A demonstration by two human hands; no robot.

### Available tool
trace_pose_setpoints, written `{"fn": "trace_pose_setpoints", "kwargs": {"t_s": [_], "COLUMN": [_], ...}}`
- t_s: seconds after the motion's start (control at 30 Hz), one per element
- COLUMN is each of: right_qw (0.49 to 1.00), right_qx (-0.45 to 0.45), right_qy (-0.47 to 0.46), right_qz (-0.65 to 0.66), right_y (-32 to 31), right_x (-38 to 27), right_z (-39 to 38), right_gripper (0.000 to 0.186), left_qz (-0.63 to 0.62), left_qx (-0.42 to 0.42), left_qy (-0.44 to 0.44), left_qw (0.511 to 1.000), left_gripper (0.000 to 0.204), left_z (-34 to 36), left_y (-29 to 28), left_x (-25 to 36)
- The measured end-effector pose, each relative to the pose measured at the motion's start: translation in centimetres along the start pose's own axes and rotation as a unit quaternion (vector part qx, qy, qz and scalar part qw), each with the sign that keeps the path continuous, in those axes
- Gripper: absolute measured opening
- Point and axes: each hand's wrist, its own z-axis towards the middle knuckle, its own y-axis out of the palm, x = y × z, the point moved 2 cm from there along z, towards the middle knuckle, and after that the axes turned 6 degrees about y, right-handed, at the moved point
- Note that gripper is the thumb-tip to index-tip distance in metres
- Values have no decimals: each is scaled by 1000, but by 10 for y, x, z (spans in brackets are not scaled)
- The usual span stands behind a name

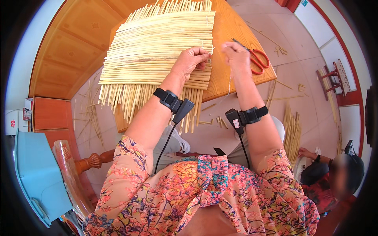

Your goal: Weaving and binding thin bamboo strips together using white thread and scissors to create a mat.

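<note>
Small orange-brown wooden table (232, 27) on a pale tiled floor (299, 82). A bigger wooden panel surface (67, 43) lies to its left. Red-trimmed white wall runs along the upper right. Loose reed offcuts (289, 131) are scattered on the floor, with a bundle lying by the right knee. A small wooden stool (334, 76) stands far right. A teal plastic bin (37, 177) sits at lower left, a clear wrapped roll beside it.

The woven reed mat (157, 47) covers most of the table and overhangs its left and near edges. The top layer of stalks runs left to right, long axis across the table; the under layer runs front to back, its ends sticking out past the near edge toward the person and past the far edge.

The left hand (191, 61) rests on the mat's right near corner, fingertips pressed together pinching at the mat's edge. The right hand (236, 53) hovers just right of the mat over bare table, fingers closed, pinching a thin pale thread (229, 84) that hangs down past the near edge. The thread between the hands is too fine to trace.

Red-handled scissors (258, 59) lie on the table's right edge, just beside the right hand, blades partly hidden behind it.

Both wrists wear black strap devices with cables. A second person (334, 177) sits low at right, partly cut off. The table's far edge is cut by the frame.
</note>
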Motion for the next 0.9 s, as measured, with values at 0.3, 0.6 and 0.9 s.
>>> {"fn": "trace_pose_setpoints", "kwargs": {"t_s": [0.3, 0.6, 0.9], "right_qw": [988, 982, 984], "right_qx": [-137, -149, -142], "right_qy": [54, 48, 78], "right_qz": [-50, -109, -78], "right_y": [6, 6, 5], "right_x": [9, 5, 11], "right_z": [-8, -12, -11], "right_gripper": [17, 38, 48], "left_qz": [-44, -48, -64], "left_qx": [0, -1, -37], "left_qy": [6, 17, -5], "left_qw": [999, 999, 997], "left_gripper": [13, 13, 11], "left_z": [-2, -2, -1], "left_y": [1, 0, -4], "left_x": [-5, -1, -2]}}
